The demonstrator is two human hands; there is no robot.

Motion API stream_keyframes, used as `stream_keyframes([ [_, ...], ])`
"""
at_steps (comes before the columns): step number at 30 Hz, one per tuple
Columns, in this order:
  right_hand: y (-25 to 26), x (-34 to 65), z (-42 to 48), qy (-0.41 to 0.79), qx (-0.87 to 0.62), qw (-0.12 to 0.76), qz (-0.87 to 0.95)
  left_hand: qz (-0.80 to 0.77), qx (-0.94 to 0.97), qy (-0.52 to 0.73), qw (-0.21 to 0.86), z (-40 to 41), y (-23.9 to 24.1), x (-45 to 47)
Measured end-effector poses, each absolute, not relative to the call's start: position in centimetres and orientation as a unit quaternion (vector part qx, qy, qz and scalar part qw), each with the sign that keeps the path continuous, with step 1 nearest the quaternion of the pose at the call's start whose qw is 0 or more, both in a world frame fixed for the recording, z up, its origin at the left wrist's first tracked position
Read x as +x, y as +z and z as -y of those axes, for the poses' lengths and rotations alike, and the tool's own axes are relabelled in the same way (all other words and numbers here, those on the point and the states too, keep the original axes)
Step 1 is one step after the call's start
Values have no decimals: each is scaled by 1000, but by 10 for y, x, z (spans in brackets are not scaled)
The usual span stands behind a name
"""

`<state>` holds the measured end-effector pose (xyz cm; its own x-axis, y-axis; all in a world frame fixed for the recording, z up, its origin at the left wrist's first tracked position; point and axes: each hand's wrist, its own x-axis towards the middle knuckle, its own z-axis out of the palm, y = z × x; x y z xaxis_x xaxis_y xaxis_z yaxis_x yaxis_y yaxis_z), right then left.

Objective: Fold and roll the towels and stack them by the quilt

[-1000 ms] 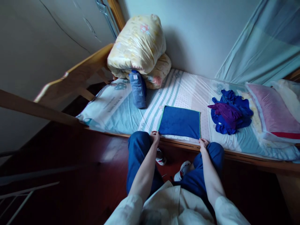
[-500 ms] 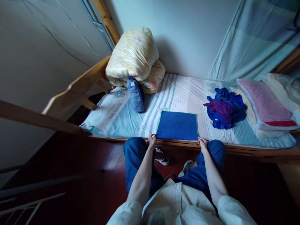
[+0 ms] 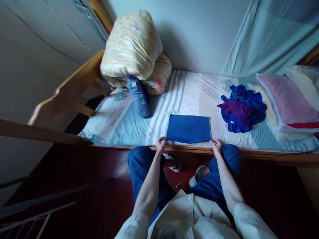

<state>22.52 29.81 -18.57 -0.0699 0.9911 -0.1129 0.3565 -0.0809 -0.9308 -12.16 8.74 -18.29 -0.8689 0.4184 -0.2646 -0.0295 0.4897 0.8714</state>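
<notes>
A folded blue towel (image 3: 188,128) with a thin green edge lies on the striped bed sheet (image 3: 194,96), close to the bed's wooden front rail (image 3: 261,154). My left hand (image 3: 159,145) pinches its near left corner. My right hand (image 3: 216,145) pinches the near right corner. The near edge of the towel is lifted slightly off the sheet between the two hands. My knees in blue trousers press against the rail below.
A heap of blue and purple clothes (image 3: 243,109) lies right of the towel. A pink pillow (image 3: 289,103) is at the far right. A rolled yellow quilt (image 3: 134,53) and folded jeans (image 3: 138,97) sit at the left end by the wooden footboard (image 3: 67,93).
Both hands have lifted the towel's near edge a little and drawn it away from the rail. The camera view has shifted slightly.
</notes>
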Motion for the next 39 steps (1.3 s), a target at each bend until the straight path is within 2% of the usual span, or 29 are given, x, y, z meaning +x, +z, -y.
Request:
stream_keyframes([
  [4, -192, 215, -306, 468, -550, 348, 598, -821, 193, 504, 184, -92, -184, -126],
  [8, -200, 213, -315, 448, -547, 324, 629, -799, 208, 513, 236, -97, -186, -127],
  [12, -210, 217, -324, 381, -582, 312, 647, -846, 165, 455, 222, -98, -191, -132],
  [19, -221, 215, -322, 349, -611, 273, 656, -897, 135, 375, 190, -97, -199, -130],
  [29, -234, 190, -300, 182, -715, 254, 626, -897, 85, 403, 162, -98, -214, -128],
  [35, -243, 184, -302, 138, -740, 224, 620, -841, 25, 497, 210, -88, -227, -135],
  [39, -246, 184, -300, 123, -745, 210, 621, -826, 4, 514, 230, -85, -231, -139],
])
